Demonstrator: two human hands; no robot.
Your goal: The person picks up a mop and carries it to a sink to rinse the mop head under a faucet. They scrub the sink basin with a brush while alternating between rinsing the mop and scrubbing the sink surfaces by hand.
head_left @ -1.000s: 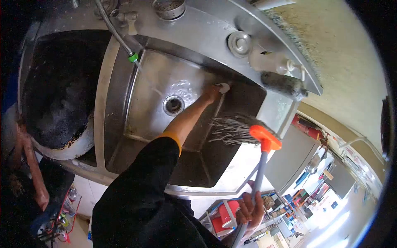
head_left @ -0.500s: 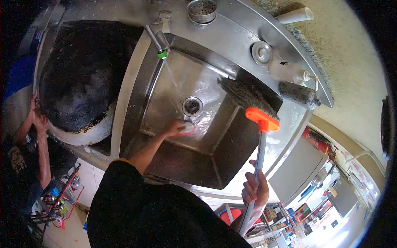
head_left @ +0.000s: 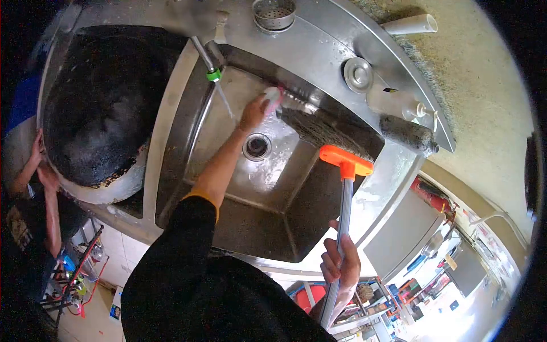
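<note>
My left hand (head_left: 254,112) reaches deep into the steel sink (head_left: 268,199) and presses a pale pink sponge (head_left: 273,97) against the far wall, right of the tap (head_left: 212,67), from which water runs. My right hand (head_left: 339,264) grips the grey handle (head_left: 343,206) of a mop with an orange head clamp (head_left: 346,160). The mop's grey strands (head_left: 323,127) lie inside the basin against its far right wall, just right of the sponge. The drain (head_left: 256,146) sits below my left hand.
A large blackened wok (head_left: 97,108) fills the left basin; another person's arm (head_left: 48,199) holds its rim. On the back ledge stand a strainer (head_left: 274,12), a round plug (head_left: 358,73), a soap bottle (head_left: 399,102) and a dark brush roll (head_left: 407,134).
My left hand has carried the sponge from the basin's near floor up to the far wall. The mop head has shifted slightly left; my right hand keeps its hold.
</note>
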